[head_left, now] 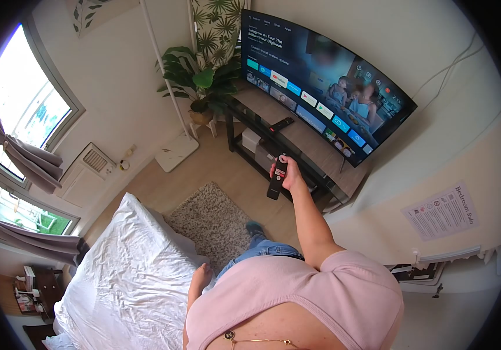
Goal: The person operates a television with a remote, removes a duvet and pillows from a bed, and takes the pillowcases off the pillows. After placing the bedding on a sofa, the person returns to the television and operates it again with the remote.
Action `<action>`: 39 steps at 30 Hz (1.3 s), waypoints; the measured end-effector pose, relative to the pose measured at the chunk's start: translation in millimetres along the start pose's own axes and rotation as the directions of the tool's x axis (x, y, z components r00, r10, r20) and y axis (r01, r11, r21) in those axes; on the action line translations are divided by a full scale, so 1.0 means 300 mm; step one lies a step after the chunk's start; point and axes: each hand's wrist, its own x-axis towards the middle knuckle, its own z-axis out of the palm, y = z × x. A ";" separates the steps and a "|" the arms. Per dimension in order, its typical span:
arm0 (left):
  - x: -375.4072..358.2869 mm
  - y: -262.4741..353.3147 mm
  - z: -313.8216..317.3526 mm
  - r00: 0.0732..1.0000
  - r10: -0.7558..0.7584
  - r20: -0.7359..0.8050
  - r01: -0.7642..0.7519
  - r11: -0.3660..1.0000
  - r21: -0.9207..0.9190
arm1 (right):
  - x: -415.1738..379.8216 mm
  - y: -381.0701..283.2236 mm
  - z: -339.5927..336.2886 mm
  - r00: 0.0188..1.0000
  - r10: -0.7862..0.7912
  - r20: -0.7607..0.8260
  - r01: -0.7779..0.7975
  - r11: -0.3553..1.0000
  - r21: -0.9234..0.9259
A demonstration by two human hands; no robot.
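Observation:
My right hand is wrapped round a black TV remote, held out in front of the TV stand with the thumb on its upper part. Beyond it a large TV is lit and shows a home screen with a row of app tiles. A second black remote lies on the TV stand. Low at my side, my left hand hangs beside the bed, its fingers curled in and nothing visible in them.
A bed with a crumpled white sheet stands at left. A shaggy grey rug lies on the floor. Behind are a potted plant and a white pole on a square base. A rules sheet hangs at right.

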 end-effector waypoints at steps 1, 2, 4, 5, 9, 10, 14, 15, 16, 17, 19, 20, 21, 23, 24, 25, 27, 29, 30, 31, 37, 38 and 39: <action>-0.001 0.002 0.000 1.000 0.005 0.001 -0.005 1.000 0.003 | -0.004 -0.002 0.000 1.000 0.005 0.006 -0.005 1.000 0.010; -0.001 0.003 -0.001 1.000 0.009 0.002 -0.009 1.000 0.006 | -0.007 -0.003 0.000 1.000 0.009 0.011 -0.009 1.000 0.019; 0.002 -0.007 0.008 1.000 0.018 -0.002 -0.018 1.000 0.005 | -0.017 0.000 0.002 1.000 -0.008 0.013 0.008 1.000 0.028; 0.005 -0.013 0.015 1.000 0.023 -0.007 -0.023 1.000 0.000 | -0.022 0.004 0.003 1.000 -0.016 0.015 0.016 0.999 0.032; 0.008 -0.015 0.020 0.999 0.032 -0.017 -0.033 0.999 -0.018 | -0.033 0.017 0.007 0.997 -0.027 -0.079 0.027 1.000 -0.004; 0.010 -0.011 0.020 0.999 0.043 -0.020 -0.044 0.998 -0.038 | -0.037 0.015 0.010 0.995 -0.023 -0.096 0.023 1.000 -0.006; 0.014 0.049 -0.005 0.994 0.097 -0.060 -0.101 0.992 -0.078 | -0.011 0.010 -0.023 0.991 -0.059 -0.118 0.054 0.997 -0.047; 0.017 0.073 -0.019 0.991 0.112 -0.076 -0.118 0.990 -0.077 | -0.011 0.008 -0.025 0.993 -0.048 -0.103 0.042 0.997 -0.058; 0.025 0.084 -0.027 0.991 0.109 -0.076 -0.114 0.991 -0.069 | -0.010 0.006 -0.027 0.995 -0.038 -0.089 0.032 0.997 -0.069; 0.033 0.095 -0.034 0.992 0.106 -0.075 -0.111 0.992 -0.061 | -0.009 0.004 -0.029 0.997 -0.027 -0.074 0.021 0.997 -0.079; 0.057 0.184 -0.092 0.976 0.173 -0.132 -0.191 0.971 -0.141 | -0.057 0.007 0.042 0.998 -0.048 -0.049 0.037 0.980 -0.196; 0.079 0.264 -0.155 0.955 0.223 -0.196 -0.265 0.937 -0.225 | -0.099 0.019 0.102 0.999 -0.040 -0.036 0.030 0.966 -0.257; 0.129 0.283 -0.167 0.906 0.290 -0.307 -0.370 0.896 -0.244 | -0.140 0.028 0.162 1.000 -0.025 0.003 0.024 0.945 -0.326; 0.123 0.517 -0.318 0.832 0.324 -0.450 -0.467 0.847 -0.254 | -0.210 0.066 0.257 0.997 -0.001 0.077 0.033 0.911 -0.411; 0.123 0.606 -0.390 0.799 0.376 -0.469 -0.511 0.836 -0.200 | -0.238 0.087 0.301 0.993 0.013 0.120 0.043 0.893 -0.449; 0.106 0.703 -0.455 0.783 0.379 -0.493 -0.520 0.834 -0.185 | -0.266 0.110 0.339 0.986 0.025 0.165 0.058 0.875 -0.480; 0.102 0.837 -0.527 0.727 0.410 -0.551 -0.595 0.777 -0.207 | -0.321 0.159 0.402 0.972 0.082 0.219 0.045 0.852 -0.521; 0.121 0.890 -0.550 0.695 0.419 -0.585 -0.661 0.692 -0.289 | -0.368 0.202 0.445 0.957 0.122 0.263 0.047 0.828 -0.558; 0.130 0.907 -0.555 0.704 0.407 -0.582 -0.664 0.667 -0.338 | -0.386 0.218 0.461 0.950 0.136 0.281 0.053 0.817 -0.575; 0.134 0.915 -0.558 0.714 0.399 -0.575 -0.667 0.637 -0.386 | -0.403 0.229 0.474 0.944 0.146 0.296 0.060 0.806 -0.589; 0.128 0.908 -0.548 0.799 0.356 -0.485 -0.602 0.453 -0.658 | -0.434 0.254 0.500 0.940 0.159 0.303 0.068 0.780 -0.622; 0.132 0.903 -0.542 0.798 0.342 -0.496 -0.601 0.503 -0.621 | -0.432 0.257 0.500 0.937 0.159 0.311 0.074 0.780 -0.622; 0.135 0.899 -0.537 0.796 0.327 -0.509 -0.598 0.552 -0.581 | -0.432 0.260 0.500 0.933 0.161 0.321 0.080 0.778 -0.623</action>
